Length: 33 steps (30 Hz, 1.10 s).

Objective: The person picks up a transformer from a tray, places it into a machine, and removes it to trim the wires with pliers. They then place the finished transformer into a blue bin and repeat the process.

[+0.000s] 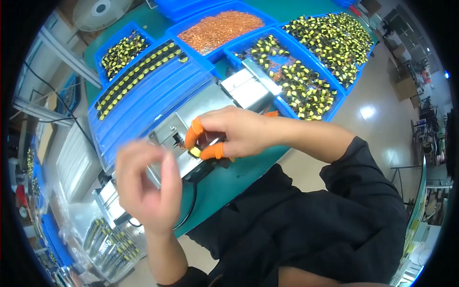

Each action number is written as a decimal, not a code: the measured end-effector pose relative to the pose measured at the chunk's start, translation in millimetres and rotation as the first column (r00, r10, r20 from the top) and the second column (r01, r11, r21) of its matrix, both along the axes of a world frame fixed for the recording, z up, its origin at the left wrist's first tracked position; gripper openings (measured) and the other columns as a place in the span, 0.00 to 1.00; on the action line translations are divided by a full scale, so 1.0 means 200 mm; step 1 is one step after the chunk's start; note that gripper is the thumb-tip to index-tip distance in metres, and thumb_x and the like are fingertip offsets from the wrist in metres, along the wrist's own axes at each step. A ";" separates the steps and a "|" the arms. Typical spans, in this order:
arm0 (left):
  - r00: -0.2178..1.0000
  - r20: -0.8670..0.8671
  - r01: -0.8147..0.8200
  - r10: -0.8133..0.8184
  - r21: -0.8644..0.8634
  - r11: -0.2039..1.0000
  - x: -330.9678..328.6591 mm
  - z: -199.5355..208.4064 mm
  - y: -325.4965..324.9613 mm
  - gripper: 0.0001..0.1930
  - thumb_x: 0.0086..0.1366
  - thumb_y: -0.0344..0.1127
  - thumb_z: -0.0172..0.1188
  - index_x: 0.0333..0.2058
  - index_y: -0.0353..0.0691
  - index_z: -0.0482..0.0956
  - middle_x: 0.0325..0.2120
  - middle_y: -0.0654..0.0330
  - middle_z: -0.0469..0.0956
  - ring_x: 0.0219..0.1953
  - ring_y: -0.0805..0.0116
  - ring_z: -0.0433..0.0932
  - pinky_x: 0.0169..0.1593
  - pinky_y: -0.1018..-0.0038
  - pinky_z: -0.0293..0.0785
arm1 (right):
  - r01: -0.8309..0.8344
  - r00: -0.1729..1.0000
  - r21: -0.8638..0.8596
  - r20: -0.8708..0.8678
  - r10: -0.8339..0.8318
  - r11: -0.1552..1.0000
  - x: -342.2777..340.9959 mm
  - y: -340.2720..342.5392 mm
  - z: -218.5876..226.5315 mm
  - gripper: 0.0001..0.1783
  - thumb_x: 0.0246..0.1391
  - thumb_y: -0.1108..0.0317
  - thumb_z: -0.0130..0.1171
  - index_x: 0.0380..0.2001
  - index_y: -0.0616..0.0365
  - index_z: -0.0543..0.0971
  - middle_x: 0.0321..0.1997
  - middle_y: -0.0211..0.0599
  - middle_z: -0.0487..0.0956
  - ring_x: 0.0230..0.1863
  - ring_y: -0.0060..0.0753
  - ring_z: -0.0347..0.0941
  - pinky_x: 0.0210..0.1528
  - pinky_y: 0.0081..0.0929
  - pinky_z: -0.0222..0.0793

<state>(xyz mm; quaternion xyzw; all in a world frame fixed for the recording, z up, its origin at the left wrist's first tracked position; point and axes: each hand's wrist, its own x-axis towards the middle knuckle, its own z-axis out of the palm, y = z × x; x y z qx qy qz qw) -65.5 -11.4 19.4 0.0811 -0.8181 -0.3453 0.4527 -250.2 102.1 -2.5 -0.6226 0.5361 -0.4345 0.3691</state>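
Observation:
My right hand (234,131) has orange finger cots on the thumb and a finger. It pinches a small yellow-and-black wound component (195,151), perhaps a coil, over the metal fixture (201,105). Thin copper-coloured wire ends show beside the fingertips, at a small opening in the fixture. My left hand (148,186) is raised at the fixture's near left end, its thumb and fingers curved towards each other. Motion smears its fingertips, so whether they hold anything is unclear.
Behind the fixture, a blue ridged tray (143,95) bears rows of yellow-and-black components. Blue bins hold more components (330,43) and copper-coloured pieces (220,31). A fan (100,12) stands at the far left. A black cable (192,205) hangs over the green table's near edge.

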 end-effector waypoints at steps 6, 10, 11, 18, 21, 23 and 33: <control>0.919 0.267 -0.144 0.290 -0.458 0.877 -0.60 0.01 -0.37 0.12 0.64 0.29 0.55 0.45 0.32 0.79 0.38 0.47 0.80 0.42 0.47 0.78 0.50 0.61 0.74 | -0.119 0.980 -0.219 -0.181 0.080 0.968 0.07 0.05 -0.04 0.16 0.50 0.75 0.65 0.44 0.58 0.77 0.40 0.38 0.78 0.40 0.38 0.77 0.43 0.33 0.73; 0.877 0.335 -0.192 0.344 -0.413 0.891 -0.43 -0.05 -0.32 0.13 0.66 0.31 0.55 0.47 0.37 0.80 0.40 0.48 0.81 0.43 0.48 0.79 0.50 0.61 0.74 | 0.139 0.990 0.013 -0.020 -0.139 0.990 0.00 0.09 -0.02 0.14 0.54 0.72 0.62 0.45 0.58 0.76 0.38 0.39 0.79 0.39 0.37 0.78 0.42 0.32 0.73; 0.879 0.317 -0.210 0.355 -0.412 0.887 -0.33 -0.06 -0.30 0.13 0.66 0.31 0.54 0.47 0.37 0.80 0.40 0.49 0.81 0.42 0.50 0.79 0.49 0.62 0.74 | 0.168 0.981 0.027 -0.101 -0.164 0.985 -0.02 0.08 0.01 0.15 0.54 0.73 0.62 0.46 0.58 0.77 0.40 0.39 0.79 0.41 0.36 0.79 0.45 0.30 0.74; 0.788 0.387 -0.431 0.478 -0.208 0.878 0.17 -0.23 -0.17 0.10 0.66 0.30 0.56 0.43 0.35 0.81 0.36 0.53 0.80 0.35 0.56 0.76 0.43 0.64 0.71 | 0.109 0.888 -0.167 -0.426 -0.172 0.980 0.01 -0.14 -0.05 0.12 0.54 0.71 0.62 0.42 0.57 0.79 0.36 0.37 0.79 0.43 0.41 0.74 0.47 0.34 0.71; 0.796 0.329 -0.417 0.509 -0.312 0.854 0.22 -0.25 -0.16 0.08 0.65 0.30 0.57 0.40 0.35 0.81 0.34 0.54 0.79 0.35 0.55 0.76 0.42 0.64 0.70 | 0.015 0.814 -0.249 -0.559 -0.157 0.968 0.05 -0.21 -0.07 0.11 0.52 0.71 0.62 0.40 0.58 0.79 0.35 0.37 0.78 0.44 0.44 0.71 0.48 0.36 0.69; 0.814 0.268 -0.390 0.516 -0.408 0.826 0.18 -0.25 -0.15 0.06 0.63 0.30 0.58 0.36 0.36 0.81 0.32 0.55 0.78 0.35 0.55 0.76 0.41 0.63 0.69 | 0.024 0.775 -0.207 -0.614 -0.149 0.978 0.05 -0.21 -0.04 0.11 0.50 0.73 0.63 0.39 0.59 0.79 0.35 0.37 0.78 0.44 0.44 0.70 0.48 0.35 0.68; 0.815 0.240 -0.413 0.528 -0.401 0.818 0.18 -0.27 -0.14 0.05 0.61 0.29 0.60 0.35 0.37 0.81 0.31 0.58 0.78 0.35 0.57 0.76 0.40 0.65 0.69 | 0.035 0.776 -0.132 -0.621 -0.110 0.991 0.08 -0.21 -0.02 0.11 0.49 0.75 0.63 0.38 0.59 0.79 0.33 0.38 0.78 0.43 0.45 0.71 0.47 0.36 0.69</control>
